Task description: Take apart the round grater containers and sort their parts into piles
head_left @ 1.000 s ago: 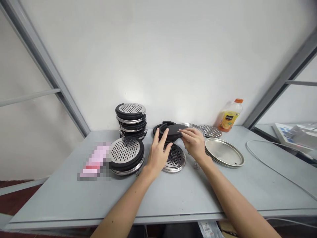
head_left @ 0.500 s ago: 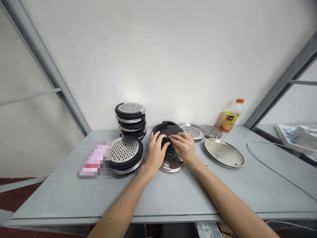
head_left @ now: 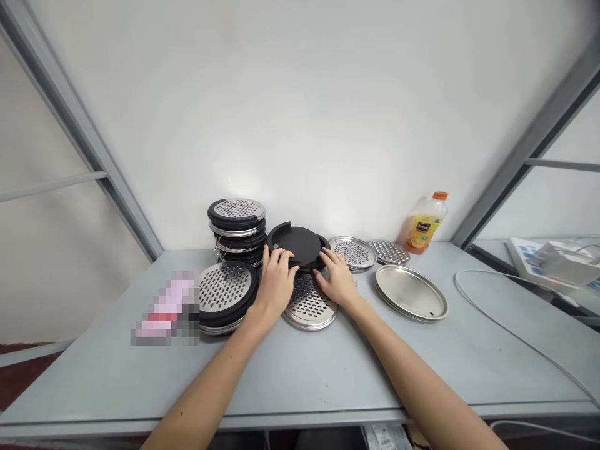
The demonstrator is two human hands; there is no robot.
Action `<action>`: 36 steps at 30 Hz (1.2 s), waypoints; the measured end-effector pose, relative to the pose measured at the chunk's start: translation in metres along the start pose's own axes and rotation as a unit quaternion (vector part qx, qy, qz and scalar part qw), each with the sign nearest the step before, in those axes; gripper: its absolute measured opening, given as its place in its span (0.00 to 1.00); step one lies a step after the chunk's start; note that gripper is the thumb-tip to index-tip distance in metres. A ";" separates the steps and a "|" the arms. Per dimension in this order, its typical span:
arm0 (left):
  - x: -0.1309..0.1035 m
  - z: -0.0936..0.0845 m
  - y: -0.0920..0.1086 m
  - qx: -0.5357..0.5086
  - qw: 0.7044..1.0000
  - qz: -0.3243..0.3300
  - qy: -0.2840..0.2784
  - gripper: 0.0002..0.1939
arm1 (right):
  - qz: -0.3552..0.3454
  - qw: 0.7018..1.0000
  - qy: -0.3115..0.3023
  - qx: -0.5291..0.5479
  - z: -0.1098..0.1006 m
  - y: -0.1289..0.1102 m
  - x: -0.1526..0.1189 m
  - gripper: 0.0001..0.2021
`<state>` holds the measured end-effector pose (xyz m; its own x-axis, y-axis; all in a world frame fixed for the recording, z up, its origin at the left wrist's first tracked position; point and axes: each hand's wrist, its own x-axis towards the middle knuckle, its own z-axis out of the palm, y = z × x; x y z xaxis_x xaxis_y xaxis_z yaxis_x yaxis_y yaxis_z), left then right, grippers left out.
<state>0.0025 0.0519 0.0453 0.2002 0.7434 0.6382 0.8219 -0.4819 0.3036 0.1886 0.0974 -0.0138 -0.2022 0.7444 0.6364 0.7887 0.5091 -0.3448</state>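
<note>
Between my hands is a black round plastic holder (head_left: 297, 245) with a raised rim along part of its edge. My left hand (head_left: 276, 281) grips its near left edge, fingers on top. My right hand (head_left: 338, 278) has its fingers curled on the near right edge. Beneath and in front of it lies a stack of round metal grater plates (head_left: 310, 306) with slotted holes, partly covered by the holder and my hands. Close by my left hand sits a pile of black-rimmed grater discs (head_left: 227, 290).
A taller stack of black-rimmed grater discs (head_left: 237, 215) stands at the back left. Behind my right hand lie perforated plates (head_left: 354, 253) and a coarse grater plate (head_left: 389, 252). Plain metal lids (head_left: 412, 294), an orange-capped juice bottle (head_left: 424, 228) and a white cable (head_left: 506, 331) are on the right.
The black holder now sits turned, its raised rim showing at the left. My hands have moved from close together at its near edge to farther apart. The view has shifted slightly.
</note>
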 end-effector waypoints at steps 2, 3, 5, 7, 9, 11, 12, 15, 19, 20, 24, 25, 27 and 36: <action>0.012 -0.007 -0.003 0.039 0.997 0.022 -0.056 0.07 | 0.005 1.000 -0.008 -0.007 -0.001 0.002 0.000 0.22; 0.018 -0.011 -0.005 0.054 0.995 0.028 -0.078 0.07 | 0.008 1.000 -0.010 -0.008 -0.002 0.002 0.000 0.21; 0.029 -0.017 -0.006 0.076 0.988 0.029 -0.130 0.06 | 0.009 1.000 -0.017 -0.009 -0.006 0.001 0.001 0.22; 0.038 -0.020 -0.007 0.097 0.978 0.018 -0.182 0.05 | 0.012 0.999 -0.026 -0.013 -0.009 -0.002 0.001 0.22; 0.044 -0.020 -0.007 0.110 0.971 0.008 -0.211 0.05 | 0.018 0.999 -0.032 -0.022 -0.011 -0.003 0.002 0.22; 0.046 -0.017 -0.008 0.116 0.967 0.001 -0.226 0.06 | 0.024 0.999 -0.033 -0.027 -0.012 -0.004 0.001 0.22; 0.047 -0.015 -0.008 0.120 0.965 -0.002 -0.232 0.06 | 0.026 0.999 -0.034 -0.026 -0.012 -0.004 0.001 0.22; 0.047 -0.008 -0.010 0.126 0.960 -0.011 -0.248 0.07 | 0.028 0.999 -0.035 -0.014 -0.013 -0.004 0.001 0.22; 0.045 0.000 -0.013 0.112 0.951 -0.007 -0.290 0.09 | 0.036 0.999 -0.037 0.004 -0.014 -0.005 0.002 0.22; 0.046 0.001 -0.015 0.107 0.948 -0.004 -0.300 0.09 | 0.038 0.999 -0.037 0.008 -0.014 -0.006 0.002 0.22; 0.049 0.006 -0.019 0.095 0.946 -0.006 -0.310 0.10 | 0.042 0.998 -0.038 0.016 -0.015 -0.006 0.002 0.21; 0.050 0.008 -0.020 0.094 0.947 -0.009 -0.308 0.10 | 0.041 0.998 -0.039 0.016 -0.015 -0.006 0.002 0.21; 0.053 0.011 -0.022 0.092 0.949 -0.015 -0.302 0.11 | 0.039 0.998 -0.040 0.014 -0.015 -0.006 0.002 0.21; 0.056 0.014 -0.025 0.074 0.959 0.005 -0.275 0.11 | 0.037 0.999 -0.026 0.020 -0.012 -0.004 0.001 0.21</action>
<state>0.0010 0.1119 0.0633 0.4254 0.8908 0.1594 0.8770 -0.4493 0.1702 0.1921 0.0911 -0.0034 -0.1754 0.8019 0.5711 0.7790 0.4678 -0.4176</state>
